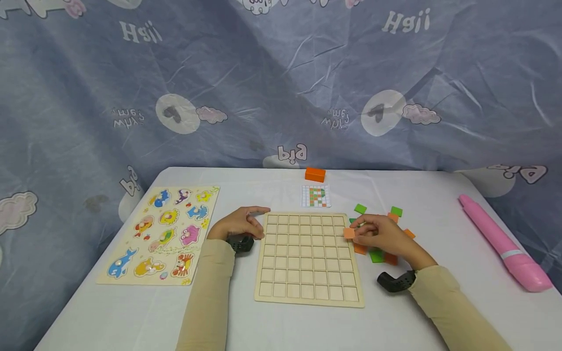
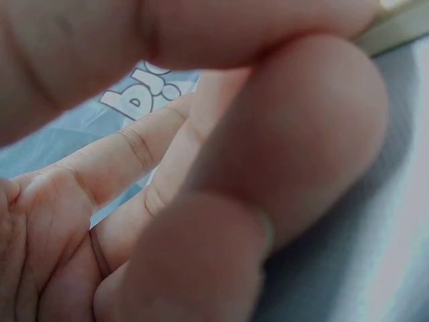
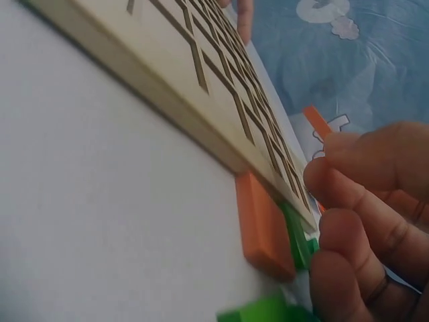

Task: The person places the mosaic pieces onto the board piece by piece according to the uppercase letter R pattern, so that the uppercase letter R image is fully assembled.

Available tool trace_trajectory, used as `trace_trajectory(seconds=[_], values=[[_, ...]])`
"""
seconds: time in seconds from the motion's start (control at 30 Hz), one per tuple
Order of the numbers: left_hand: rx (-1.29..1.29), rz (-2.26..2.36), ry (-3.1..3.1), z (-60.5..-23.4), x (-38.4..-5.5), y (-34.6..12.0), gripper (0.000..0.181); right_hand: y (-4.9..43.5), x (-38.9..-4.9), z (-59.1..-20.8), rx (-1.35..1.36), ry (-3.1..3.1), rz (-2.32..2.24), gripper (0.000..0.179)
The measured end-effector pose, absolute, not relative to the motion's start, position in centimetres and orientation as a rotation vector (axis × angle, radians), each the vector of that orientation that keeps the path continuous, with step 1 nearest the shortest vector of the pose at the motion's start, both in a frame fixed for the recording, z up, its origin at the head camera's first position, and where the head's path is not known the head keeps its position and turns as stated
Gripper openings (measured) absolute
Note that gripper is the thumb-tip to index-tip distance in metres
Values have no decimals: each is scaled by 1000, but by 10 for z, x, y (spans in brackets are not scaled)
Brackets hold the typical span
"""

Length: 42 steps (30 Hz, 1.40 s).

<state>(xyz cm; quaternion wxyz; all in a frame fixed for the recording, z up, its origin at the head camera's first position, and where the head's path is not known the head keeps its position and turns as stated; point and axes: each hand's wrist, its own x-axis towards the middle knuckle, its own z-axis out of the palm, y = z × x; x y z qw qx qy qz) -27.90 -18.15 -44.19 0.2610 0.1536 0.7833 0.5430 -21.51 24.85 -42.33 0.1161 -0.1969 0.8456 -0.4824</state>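
An orange tile [image 1: 349, 233] is pinched by the right hand [image 1: 386, 239]; the grid board [image 1: 308, 263] is touched by the left hand [image 1: 234, 224] (fingers apart).

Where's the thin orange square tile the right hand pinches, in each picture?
Head: the thin orange square tile, in the right hand, right of centre.
Left wrist: not in it.
Right wrist: the tile, right of centre, above the middle.
Shared landmark: blue-grey printed backdrop, in all three.

Tan sleeves [image 1: 210, 292] (plain ones) end beside black wrist cameras [image 1: 396, 282].
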Motion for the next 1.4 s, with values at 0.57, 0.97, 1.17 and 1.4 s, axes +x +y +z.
trace_trajectory(seconds=[0.57,0.97,1.17,1.4], values=[[403,1487,2117,-445,-281,-182,84,208,-224,-431,-552,2514,-1414,32],[399,1493,2113,-445,-282,-182,84,182,-225,-426,-626,2554,-1383,26],[387,1495,2110,-445,-281,-182,84,169,-226,-423,-574,2542,-1381,25],[395,1495,2108,-444,-281,-182,84,154,-231,-425,-531,2550,-1368,23]])
